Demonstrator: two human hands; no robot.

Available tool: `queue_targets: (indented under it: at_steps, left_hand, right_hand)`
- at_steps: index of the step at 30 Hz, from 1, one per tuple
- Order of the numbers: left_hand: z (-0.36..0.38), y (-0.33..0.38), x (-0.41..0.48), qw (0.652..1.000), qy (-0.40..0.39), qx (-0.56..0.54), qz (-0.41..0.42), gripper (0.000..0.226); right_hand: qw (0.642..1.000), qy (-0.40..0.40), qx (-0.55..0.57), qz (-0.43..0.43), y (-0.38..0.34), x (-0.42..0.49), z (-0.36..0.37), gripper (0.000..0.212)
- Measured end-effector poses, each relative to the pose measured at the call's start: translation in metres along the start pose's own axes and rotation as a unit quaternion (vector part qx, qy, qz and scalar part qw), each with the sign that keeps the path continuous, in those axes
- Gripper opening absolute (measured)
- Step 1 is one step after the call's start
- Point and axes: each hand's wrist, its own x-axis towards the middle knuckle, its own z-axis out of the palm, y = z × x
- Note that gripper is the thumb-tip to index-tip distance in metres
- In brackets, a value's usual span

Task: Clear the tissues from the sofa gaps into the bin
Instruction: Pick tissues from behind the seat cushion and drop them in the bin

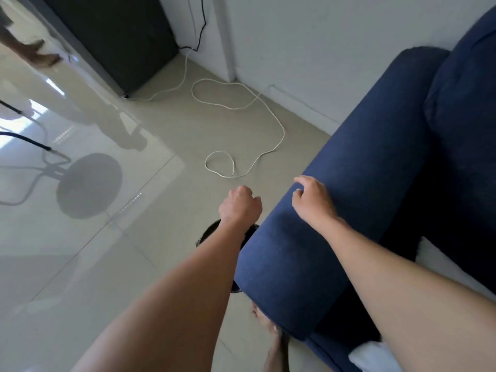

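Observation:
The blue sofa (pixel 375 157) fills the right side, its padded armrest (pixel 308 251) running toward me. A dark round bin (pixel 208 234) stands on the floor against the armrest's left side, mostly hidden under my left forearm. My left hand (pixel 240 206) hovers above the bin's far edge, fingers curled into a fist; no tissue shows in it. My right hand (pixel 312 200) rests on top of the armrest with its fingers spread. No tissue is visible anywhere.
A white cable (pixel 268 119) loops over the tiled floor ahead. A dark cabinet (pixel 115 36) stands at the back left. Another person's feet (pixel 40 56) are at far left. A white cushion edge (pixel 456 269) lies on the sofa seat. My foot (pixel 271 328) is below the armrest.

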Motion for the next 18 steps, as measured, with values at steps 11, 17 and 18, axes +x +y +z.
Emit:
queue_targets:
  at_steps: [11,17,18]
  left_hand:
    - [0.049,0.165,-0.058,0.983,-0.016,0.089,0.162,0.037]
    - [0.100,0.252,-0.104,0.955,-0.043,0.135,0.259,0.040]
    - [0.110,0.265,-0.111,0.951,-0.050,0.142,0.271,0.040]
  right_hand:
    - [0.989,0.121,0.054,0.071,0.120,-0.029,-0.111,0.043]
    - [0.974,0.182,0.063,0.123,0.198,-0.064,-0.168,0.044]
    - [0.971,0.189,0.063,0.132,0.212,-0.070,-0.176,0.043]
